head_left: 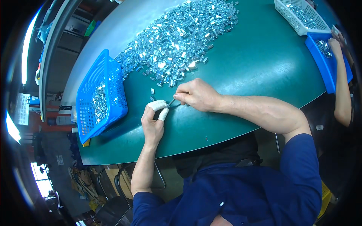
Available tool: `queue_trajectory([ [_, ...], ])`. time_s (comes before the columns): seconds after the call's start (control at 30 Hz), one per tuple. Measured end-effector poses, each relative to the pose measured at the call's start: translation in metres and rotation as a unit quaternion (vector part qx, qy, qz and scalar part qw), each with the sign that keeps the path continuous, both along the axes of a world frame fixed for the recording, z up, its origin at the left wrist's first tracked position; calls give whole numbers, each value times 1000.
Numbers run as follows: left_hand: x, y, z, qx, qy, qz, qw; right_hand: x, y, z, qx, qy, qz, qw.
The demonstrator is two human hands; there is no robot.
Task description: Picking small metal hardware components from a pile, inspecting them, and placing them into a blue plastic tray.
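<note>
My left hand (152, 126) has white covers on its thumb and forefinger. Those two fingertips pinch a small metal part, mostly hidden between them. My right hand (199, 95) is closed around a thin metal rod (171, 102), whose lower end meets the tips of my left fingers. Both hands are just above the green tabletop (226, 113). Beyond them spreads a large heap of small shiny metal parts (173, 41), and a couple of loose metal pieces (152, 91) lie between the heap and my left hand.
A blue perforated basket (117, 94) with metal parts in it stands left of my hands. At the far right are a white basket (298, 27) and a blue bin (328, 75), both holding parts. Another person's hand (334, 45) reaches into the bin.
</note>
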State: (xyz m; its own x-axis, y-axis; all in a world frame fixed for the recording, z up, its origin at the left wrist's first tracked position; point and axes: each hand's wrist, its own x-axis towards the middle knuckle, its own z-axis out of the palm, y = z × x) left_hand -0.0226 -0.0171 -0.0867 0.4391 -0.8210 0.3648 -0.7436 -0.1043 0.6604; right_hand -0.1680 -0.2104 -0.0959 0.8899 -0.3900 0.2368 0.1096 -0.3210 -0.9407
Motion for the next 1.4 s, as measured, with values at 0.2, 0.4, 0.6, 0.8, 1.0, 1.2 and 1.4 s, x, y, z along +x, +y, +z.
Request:
queue_trajectory([
  [0.2,-1,0,1,-4,23,-32,999,-1,0,3,11,67,32,997],
  [0.4,-5,-4,0,-6,37,-49,998,2,8,-1,-76,42,44,995],
  [0.6,-5,-1,2,-6,31,-41,999,1,5,1,-78,0,18,997],
  [0.8,-6,-1,2,-14,56,-32,998,-2,-1,5,-71,-18,89,993],
  [1.0,-9,-5,4,-18,101,-46,994,-1,-1,-4,-141,-98,36,985],
  [1.2,-4,-1,0,1,49,-61,997,-2,9,-3,-170,-80,31,982],
  [1.4,-10,-3,2,-24,-31,-55,998,2,15,-7,-192,-22,-2,981],
])
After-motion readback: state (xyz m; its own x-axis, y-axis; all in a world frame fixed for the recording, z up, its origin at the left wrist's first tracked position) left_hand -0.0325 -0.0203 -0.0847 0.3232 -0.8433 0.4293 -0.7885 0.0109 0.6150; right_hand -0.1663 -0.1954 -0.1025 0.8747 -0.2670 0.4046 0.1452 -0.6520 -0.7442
